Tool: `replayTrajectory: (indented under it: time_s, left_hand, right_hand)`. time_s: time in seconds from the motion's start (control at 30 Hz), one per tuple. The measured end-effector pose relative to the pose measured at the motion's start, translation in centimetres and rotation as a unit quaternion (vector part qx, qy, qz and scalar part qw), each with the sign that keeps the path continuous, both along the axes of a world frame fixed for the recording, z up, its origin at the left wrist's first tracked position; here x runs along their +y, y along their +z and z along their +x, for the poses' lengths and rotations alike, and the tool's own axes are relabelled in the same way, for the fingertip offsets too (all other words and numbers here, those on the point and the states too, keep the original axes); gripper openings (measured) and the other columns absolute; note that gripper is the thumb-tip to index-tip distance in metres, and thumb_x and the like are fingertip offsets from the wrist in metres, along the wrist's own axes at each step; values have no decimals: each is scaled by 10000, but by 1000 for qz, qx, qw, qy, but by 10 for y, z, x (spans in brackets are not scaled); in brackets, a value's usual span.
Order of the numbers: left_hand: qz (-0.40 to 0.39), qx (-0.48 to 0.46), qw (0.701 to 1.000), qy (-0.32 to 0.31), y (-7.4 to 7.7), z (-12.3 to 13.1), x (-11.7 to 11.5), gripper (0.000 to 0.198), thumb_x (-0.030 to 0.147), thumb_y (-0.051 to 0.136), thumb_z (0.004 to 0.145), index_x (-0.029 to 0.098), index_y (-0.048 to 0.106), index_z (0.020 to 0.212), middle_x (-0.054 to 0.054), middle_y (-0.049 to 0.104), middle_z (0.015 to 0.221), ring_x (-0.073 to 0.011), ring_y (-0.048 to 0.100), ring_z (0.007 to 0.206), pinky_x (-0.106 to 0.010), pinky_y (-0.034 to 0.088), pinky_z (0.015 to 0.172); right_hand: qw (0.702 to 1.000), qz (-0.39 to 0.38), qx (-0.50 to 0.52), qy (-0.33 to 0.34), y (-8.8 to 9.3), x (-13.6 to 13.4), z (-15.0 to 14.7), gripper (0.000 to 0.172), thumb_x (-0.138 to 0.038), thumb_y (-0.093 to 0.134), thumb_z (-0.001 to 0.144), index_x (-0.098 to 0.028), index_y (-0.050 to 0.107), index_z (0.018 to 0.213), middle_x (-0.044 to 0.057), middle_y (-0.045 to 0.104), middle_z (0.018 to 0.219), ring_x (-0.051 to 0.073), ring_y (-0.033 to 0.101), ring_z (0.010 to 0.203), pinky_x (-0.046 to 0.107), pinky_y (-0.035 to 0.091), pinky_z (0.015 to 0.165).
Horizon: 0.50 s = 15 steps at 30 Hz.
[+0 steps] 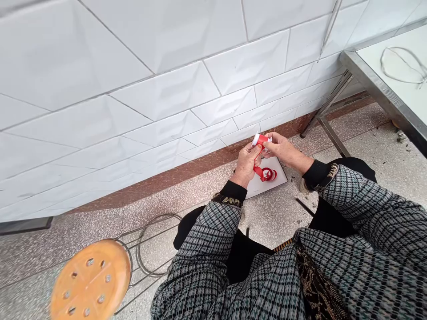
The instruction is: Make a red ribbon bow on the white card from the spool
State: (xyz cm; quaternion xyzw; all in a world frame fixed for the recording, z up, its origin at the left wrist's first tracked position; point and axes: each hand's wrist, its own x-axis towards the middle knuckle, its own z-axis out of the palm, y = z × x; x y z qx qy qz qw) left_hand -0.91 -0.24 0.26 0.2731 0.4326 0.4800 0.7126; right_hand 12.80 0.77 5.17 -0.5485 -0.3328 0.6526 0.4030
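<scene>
White tiled wall [180, 98], speckled floor [263, 220]: ribbon part on, part off spool

Orange stool [90, 282] left. Left hand [247, 162] closed round spool [262, 140], above white board [260, 190]; red ribbon [258, 171] trails toward red coils [274, 175] there. Looks partway: loose length left. Right hand [282, 149] curled on spool's other end. Table [373, 55] far right.

Bright, diffuse light leaves soft sheen on the wall tiles [173, 93], while the orange stool [88, 286] looks blurred.
</scene>
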Motion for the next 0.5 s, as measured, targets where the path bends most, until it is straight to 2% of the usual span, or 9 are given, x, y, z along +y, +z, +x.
replayTrajectory:
  time_s: [0.2, 0.33, 0.5]
  left_hand:
    - [31, 45, 998, 6, 1, -1, -2, 524, 563, 943, 654, 181, 636, 841, 104, 435, 456, -36, 295, 384, -203, 197, 406]
    - [51, 105, 993, -10, 1, -6, 0, 486, 576, 913, 672, 180, 656, 790, 87, 447, 477, -49, 315, 408, -215, 206, 421]
    - [98, 110, 988, -40, 2, -11, 4, 428, 539, 876, 726, 165, 671, 761, 44, 548, 612, -61, 429, 538, -209, 345, 532]
  right_hand:
    - [995, -66, 73, -5, 3, 5, 8, 211, -126, 569, 1057, -153, 635, 859, 12, 687, 698, 104, 640, 522, 190, 548, 507]
    - [985, -117, 124, -23, 3, 10, 14, 240, -184, 529, 1087, -154, 664, 890, 37, 711, 710, 103, 629, 516, 172, 524, 479]
    - [977, -151, 148, -28, 1, 11, 17, 246, -196, 536, 1080, -159, 663, 873, 43, 704, 678, 111, 625, 520, 170, 523, 476]
